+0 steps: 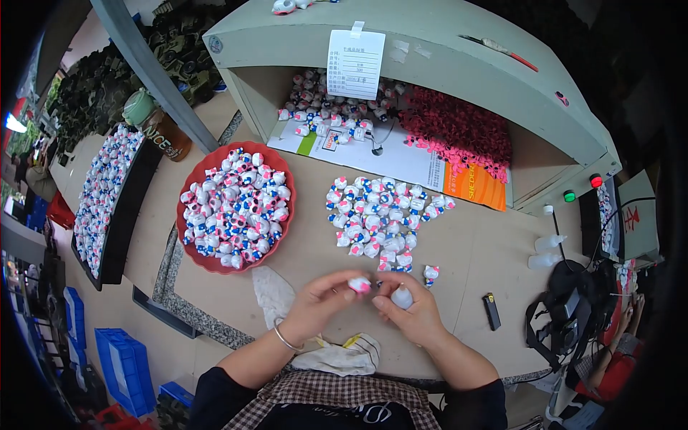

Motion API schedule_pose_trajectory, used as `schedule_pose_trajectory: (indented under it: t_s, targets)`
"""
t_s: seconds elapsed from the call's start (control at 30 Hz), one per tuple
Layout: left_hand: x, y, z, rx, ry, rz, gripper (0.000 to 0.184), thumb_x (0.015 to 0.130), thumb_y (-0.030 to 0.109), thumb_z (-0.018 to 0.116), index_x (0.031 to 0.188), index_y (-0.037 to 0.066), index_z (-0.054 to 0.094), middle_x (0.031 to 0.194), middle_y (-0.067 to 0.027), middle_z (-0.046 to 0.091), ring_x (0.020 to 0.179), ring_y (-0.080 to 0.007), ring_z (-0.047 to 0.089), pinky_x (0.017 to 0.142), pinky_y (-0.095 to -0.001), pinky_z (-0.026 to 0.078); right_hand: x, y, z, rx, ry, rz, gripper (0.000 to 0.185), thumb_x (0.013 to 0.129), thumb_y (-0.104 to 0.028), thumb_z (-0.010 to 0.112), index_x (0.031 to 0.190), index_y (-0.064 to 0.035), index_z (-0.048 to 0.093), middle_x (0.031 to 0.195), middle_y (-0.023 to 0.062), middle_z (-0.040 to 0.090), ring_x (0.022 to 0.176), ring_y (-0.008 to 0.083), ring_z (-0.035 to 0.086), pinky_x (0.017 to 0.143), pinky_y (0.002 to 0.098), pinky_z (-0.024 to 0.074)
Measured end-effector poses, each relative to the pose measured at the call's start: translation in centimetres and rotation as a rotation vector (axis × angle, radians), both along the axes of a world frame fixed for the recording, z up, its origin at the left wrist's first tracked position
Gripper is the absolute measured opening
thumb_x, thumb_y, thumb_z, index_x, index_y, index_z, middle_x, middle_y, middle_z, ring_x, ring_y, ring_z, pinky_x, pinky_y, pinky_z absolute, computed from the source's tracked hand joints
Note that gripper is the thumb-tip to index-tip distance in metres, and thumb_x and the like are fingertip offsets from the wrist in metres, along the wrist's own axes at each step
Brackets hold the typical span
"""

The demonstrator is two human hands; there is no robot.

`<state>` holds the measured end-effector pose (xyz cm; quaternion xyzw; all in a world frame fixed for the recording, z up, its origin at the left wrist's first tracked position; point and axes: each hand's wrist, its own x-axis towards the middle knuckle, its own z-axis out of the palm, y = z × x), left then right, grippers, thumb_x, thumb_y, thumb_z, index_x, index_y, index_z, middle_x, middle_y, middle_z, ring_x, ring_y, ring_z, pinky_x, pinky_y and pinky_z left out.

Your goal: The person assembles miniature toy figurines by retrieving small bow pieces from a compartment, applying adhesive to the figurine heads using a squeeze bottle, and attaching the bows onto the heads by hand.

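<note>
In front of my body, my left hand [322, 302] pinches a small white and pink toy figure [359, 286] between thumb and fingers. Close to its right, my right hand [417, 312] is closed around a small translucent squeeze bottle [402, 297] with a narrow tip pointing up. Just beyond both hands lies a loose group of white, pink and blue toy figures [373, 218] on the table [459, 265]. One single figure [431, 274] lies slightly apart, near my right hand's fingers.
A red scalloped bowl [289, 215] heaped with figures stands at left, beyond a crumpled cloth [274, 294]. Farther left is a black tray [122, 244] of figures. A shelf box [545, 143] at the back holds figures and pink parts. A black lighter-like object [491, 312] lies right.
</note>
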<state>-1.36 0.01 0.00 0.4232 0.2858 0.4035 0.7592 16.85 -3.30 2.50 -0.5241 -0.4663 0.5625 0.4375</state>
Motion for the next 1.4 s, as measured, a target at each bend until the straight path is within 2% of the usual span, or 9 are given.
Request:
schedule_pose_trajectory:
  t_s: [0.1, 0.23, 0.33, 0.47, 0.67, 0.77, 0.97, 1.2, 1.4]
  targets:
    - [-0.8, 1.9, 2.1, -0.246, -0.386, 0.517, 0.032, 0.086, 0.013, 0.05, 0.117, 0.006, 0.045, 0.111, -0.0073, 0.052, 0.097, -0.013, 0.052, 0.085, -0.0267, 0.044, 1.5, -0.3, 0.6, -0.01, 0.111, -0.093, 0.032, 0.08, -0.002, 0.056, 0.11, -0.0026, 0.046, 0.085, 0.0042, 0.052, 0.076, 0.0105, 0.052, 0.066, 0.0228, 0.0445]
    - [-2.5, 3.1, 2.1, -0.365, -0.591, 0.572, 0.033, 0.085, 0.016, 0.052, 0.115, 0.005, 0.045, 0.112, -0.0088, 0.05, 0.096, -0.0143, 0.052, 0.084, -0.028, 0.044, 3.4, -1.1, 1.5, 0.078, 0.096, -0.272, 0.034, 0.083, -0.002, 0.05, 0.115, -0.0007, 0.039, 0.094, 0.0076, 0.052, 0.084, 0.0138, 0.055, 0.071, 0.0257, 0.0477]
    - [-0.7, 1.2, 1.9, -0.121, 0.017, 0.406, 0.033, 0.085, 0.013, 0.052, 0.116, 0.004, 0.044, 0.111, -0.0088, 0.052, 0.091, -0.013, 0.054, 0.08, -0.0259, 0.045, 4.1, -1.9, 1.3, 0.077, 0.017, -0.25, 0.034, 0.085, -0.005, 0.048, 0.117, -0.0002, 0.035, 0.097, 0.0093, 0.052, 0.086, 0.0158, 0.056, 0.072, 0.027, 0.0482]
    - [1.9, 0.0, 2.7, 0.941, 0.814, -0.05, 0.024, 0.077, 0.004, 0.057, 0.101, 0.005, 0.055, 0.104, -0.006, 0.054, 0.089, -0.0186, 0.053, 0.074, -0.0278, 0.045, 4.4, -2.1, 0.1, 0.061, -0.027, -0.244, 0.034, 0.087, -0.008, 0.046, 0.117, -0.0009, 0.033, 0.1, 0.0107, 0.053, 0.085, 0.0161, 0.056, 0.07, 0.027, 0.0487]
    - [4.5, 0.8, -0.2, 1.211, 0.941, -0.077, 0.027, 0.069, 0.003, 0.059, 0.096, 0.005, 0.056, 0.096, -0.0057, 0.053, 0.088, -0.0238, 0.052, 0.073, -0.0305, 0.045, 4.8, -1.9, -0.7, 0.128, 0.041, -0.481, 0.032, 0.087, -0.011, 0.047, 0.115, 0.0, 0.037, 0.099, 0.0089, 0.053, 0.079, 0.0127, 0.056, 0.061, 0.0231, 0.0482]
    - [4.4, 0.7, 1.1, 1.128, 0.936, -0.064, 0.024, 0.073, 0.003, 0.057, 0.097, 0.004, 0.054, 0.094, -0.0065, 0.052, 0.086, -0.0204, 0.053, 0.071, -0.0288, 0.046, 6.3, -1.7, -1.2, 0.086, -0.235, -0.53, 0.032, 0.086, -0.01, 0.047, 0.115, 0.0001, 0.036, 0.098, 0.0087, 0.053, 0.078, 0.0118, 0.056, 0.06, 0.0225, 0.048]
    - [2.0, -0.5, 2.2, -0.153, 0.213, -0.082, 0.021, 0.085, 0.008, 0.05, 0.106, 0.004, 0.05, 0.1, -0.0055, 0.055, 0.085, -0.0133, 0.055, 0.067, -0.0244, 0.046, 4.8, -0.9, -2.6, -0.03, -0.062, -0.377, 0.033, 0.085, -0.004, 0.047, 0.115, 0.0006, 0.035, 0.1, 0.0094, 0.05, 0.084, 0.0139, 0.057, 0.061, 0.0242, 0.051]
    - [1.3, -0.2, 0.2, -0.4, -0.033, -0.083, 0.031, 0.086, 0.009, 0.049, 0.117, 0.005, 0.045, 0.105, -0.0037, 0.053, 0.092, -0.0132, 0.054, 0.071, -0.0232, 0.044, 4.5, -1.1, -1.1, 0.223, -0.265, -0.388, 0.039, 0.084, -0.002, 0.049, 0.117, 0.0014, 0.029, 0.098, 0.012, 0.05, 0.081, 0.0152, 0.058, 0.056, 0.0239, 0.0511]
    - [0.9, -0.2, -0.4, -0.371, -0.099, -0.052, 0.035, 0.086, 0.003, 0.047, 0.12, 0.005, 0.044, 0.114, -0.0108, 0.052, 0.095, -0.0166, 0.056, 0.071, -0.0216, 0.047, 5.4, -3.6, 4.4, 0.028, 0.303, -0.189, 0.022, 0.082, -0.001, 0.05, 0.102, 0.0024, 0.041, 0.078, 0.0074, 0.054, 0.058, 0.0103, 0.054, 0.047, 0.0219, 0.0458]
